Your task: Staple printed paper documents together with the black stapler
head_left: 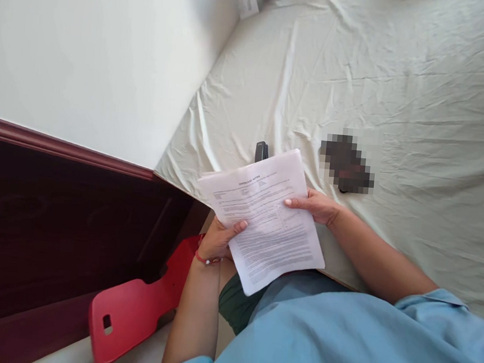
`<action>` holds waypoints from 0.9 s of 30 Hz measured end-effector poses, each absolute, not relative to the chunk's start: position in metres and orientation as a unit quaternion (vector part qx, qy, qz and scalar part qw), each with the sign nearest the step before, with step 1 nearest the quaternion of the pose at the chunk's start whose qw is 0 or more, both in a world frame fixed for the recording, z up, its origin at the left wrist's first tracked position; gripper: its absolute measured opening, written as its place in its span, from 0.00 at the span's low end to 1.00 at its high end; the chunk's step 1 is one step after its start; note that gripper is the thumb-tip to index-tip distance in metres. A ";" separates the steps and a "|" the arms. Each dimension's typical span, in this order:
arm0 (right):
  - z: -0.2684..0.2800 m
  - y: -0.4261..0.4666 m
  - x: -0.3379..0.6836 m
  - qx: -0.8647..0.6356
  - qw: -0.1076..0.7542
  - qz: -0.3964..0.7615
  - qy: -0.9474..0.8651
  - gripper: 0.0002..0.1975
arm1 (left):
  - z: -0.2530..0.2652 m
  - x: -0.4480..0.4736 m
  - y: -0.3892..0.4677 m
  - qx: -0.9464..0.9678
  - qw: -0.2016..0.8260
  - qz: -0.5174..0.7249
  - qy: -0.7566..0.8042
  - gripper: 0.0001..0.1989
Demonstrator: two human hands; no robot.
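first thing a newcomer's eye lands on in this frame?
The stack of printed papers at centre, gripped by the left hand at its lower left edge and the right hand at its right edge. Next, the bright red plastic chair at lower left against the dark wooden bed frame. A small black stapler lies on the pale bedsheet just beyond the papers' top edge.

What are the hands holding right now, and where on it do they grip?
A stack of printed papers. The left hand pinches its left edge near the middle, thumb on top; the right hand grips the right edge.
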State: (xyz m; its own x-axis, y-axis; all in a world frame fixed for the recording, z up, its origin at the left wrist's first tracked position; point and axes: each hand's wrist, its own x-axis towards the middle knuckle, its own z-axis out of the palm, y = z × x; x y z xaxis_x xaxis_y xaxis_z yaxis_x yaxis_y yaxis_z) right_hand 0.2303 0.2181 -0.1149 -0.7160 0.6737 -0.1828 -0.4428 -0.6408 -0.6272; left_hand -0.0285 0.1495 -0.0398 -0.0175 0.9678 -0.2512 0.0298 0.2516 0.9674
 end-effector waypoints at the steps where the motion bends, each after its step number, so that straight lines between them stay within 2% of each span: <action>1: -0.114 0.216 0.230 -0.202 0.317 0.881 -0.287 0.30 | -0.039 -0.029 0.149 0.441 0.555 0.425 0.563 0.26; 7: -0.113 0.215 0.228 -0.188 0.309 0.877 -0.317 0.27 | -0.036 -0.021 0.149 0.458 0.549 0.404 0.571 0.26; 11: -0.116 0.218 0.228 -0.238 0.344 0.864 -0.280 0.25 | -0.039 -0.018 0.149 0.428 0.515 0.441 0.598 0.23; 16: -0.118 0.220 0.225 -0.275 0.333 0.832 -0.348 0.27 | -0.043 -0.020 0.146 0.403 0.488 0.461 0.621 0.25; 19: -0.111 0.224 0.227 -0.401 0.379 0.676 -0.489 0.28 | -0.043 -0.018 0.143 0.385 0.500 0.444 0.636 0.25; 22: -0.095 0.227 0.232 -0.552 0.426 0.386 -0.604 0.32 | -0.047 -0.014 0.139 0.384 0.558 0.402 0.617 0.25; 24: -0.080 0.226 0.235 -0.572 0.427 0.241 -0.658 0.29 | -0.050 -0.011 0.136 0.391 0.594 0.379 0.592 0.24; 27: -0.061 0.221 0.235 -0.517 0.382 0.181 -0.744 0.20 | -0.054 -0.006 0.135 0.400 0.621 0.355 0.573 0.25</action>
State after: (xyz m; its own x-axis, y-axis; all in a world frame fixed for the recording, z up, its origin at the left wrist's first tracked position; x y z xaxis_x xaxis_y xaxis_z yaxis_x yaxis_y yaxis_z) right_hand 0.2349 0.2206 -0.0607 -0.1727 0.9083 0.3811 0.6312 0.3991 -0.6651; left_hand -0.0061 0.1349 -0.0541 0.0905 0.8997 -0.4270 0.0179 0.4272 0.9040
